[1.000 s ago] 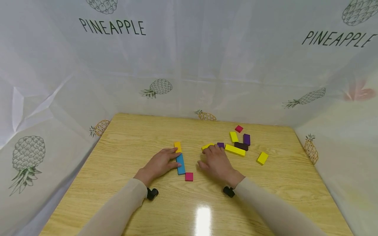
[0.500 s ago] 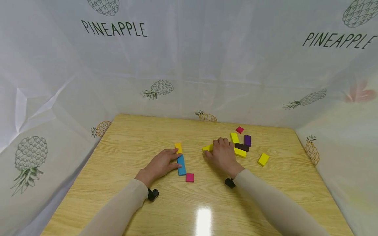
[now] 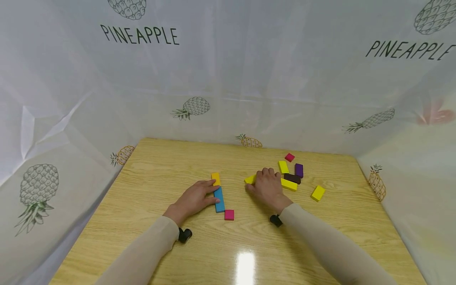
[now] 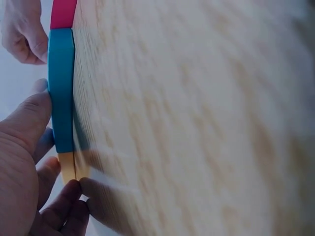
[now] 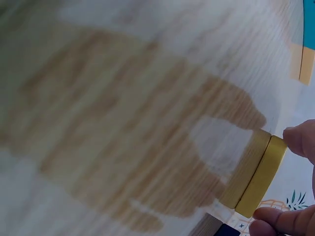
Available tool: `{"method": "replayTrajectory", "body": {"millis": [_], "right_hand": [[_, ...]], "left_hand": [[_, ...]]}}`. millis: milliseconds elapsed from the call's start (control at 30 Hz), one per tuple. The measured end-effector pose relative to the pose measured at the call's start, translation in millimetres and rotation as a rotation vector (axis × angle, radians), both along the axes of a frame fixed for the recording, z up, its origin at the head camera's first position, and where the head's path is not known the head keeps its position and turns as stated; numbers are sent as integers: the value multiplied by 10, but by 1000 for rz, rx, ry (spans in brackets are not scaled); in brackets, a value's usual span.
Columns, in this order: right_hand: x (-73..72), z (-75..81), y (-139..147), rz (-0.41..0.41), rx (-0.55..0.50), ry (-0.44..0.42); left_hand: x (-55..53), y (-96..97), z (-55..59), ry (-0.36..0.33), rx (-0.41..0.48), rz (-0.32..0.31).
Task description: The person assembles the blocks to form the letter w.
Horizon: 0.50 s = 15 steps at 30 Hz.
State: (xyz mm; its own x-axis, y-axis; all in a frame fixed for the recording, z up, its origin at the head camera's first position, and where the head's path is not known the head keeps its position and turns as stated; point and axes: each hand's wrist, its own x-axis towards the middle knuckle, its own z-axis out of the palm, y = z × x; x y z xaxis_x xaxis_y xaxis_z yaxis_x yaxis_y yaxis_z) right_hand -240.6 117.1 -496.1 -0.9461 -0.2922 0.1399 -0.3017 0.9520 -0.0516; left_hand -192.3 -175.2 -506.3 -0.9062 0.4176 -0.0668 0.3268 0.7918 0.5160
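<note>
In the head view my left hand rests its thumb and fingertips on a blue block and an orange block, which lie end to end. A pink square block lies at the blue block's near end. My right hand pinches a yellow block lying on the table; the right wrist view shows the thumb at one end of this yellow block and fingertips at the other. Beside it, the edge of a dark block shows. A longer yellow block is partly hidden behind this hand.
To the right lie a black block, a purple block, two short yellow blocks, one farther back and one apart, and a pink block. A patterned curtain surrounds the wooden table.
My right hand has moved right, covering the small purple block and part of the long yellow one, and its fingers have closed in. My left hand stays where it was.
</note>
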Motion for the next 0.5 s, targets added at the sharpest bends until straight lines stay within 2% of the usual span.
{"method": "replayTrajectory", "body": {"millis": [233, 500], "right_hand": [[-33, 6, 67, 71, -75, -74], [-43, -5, 138, 61, -75, -98]], "left_hand": [[-2, -2, 4, 7, -5, -1], [13, 8, 15, -5, -1, 5]]}}
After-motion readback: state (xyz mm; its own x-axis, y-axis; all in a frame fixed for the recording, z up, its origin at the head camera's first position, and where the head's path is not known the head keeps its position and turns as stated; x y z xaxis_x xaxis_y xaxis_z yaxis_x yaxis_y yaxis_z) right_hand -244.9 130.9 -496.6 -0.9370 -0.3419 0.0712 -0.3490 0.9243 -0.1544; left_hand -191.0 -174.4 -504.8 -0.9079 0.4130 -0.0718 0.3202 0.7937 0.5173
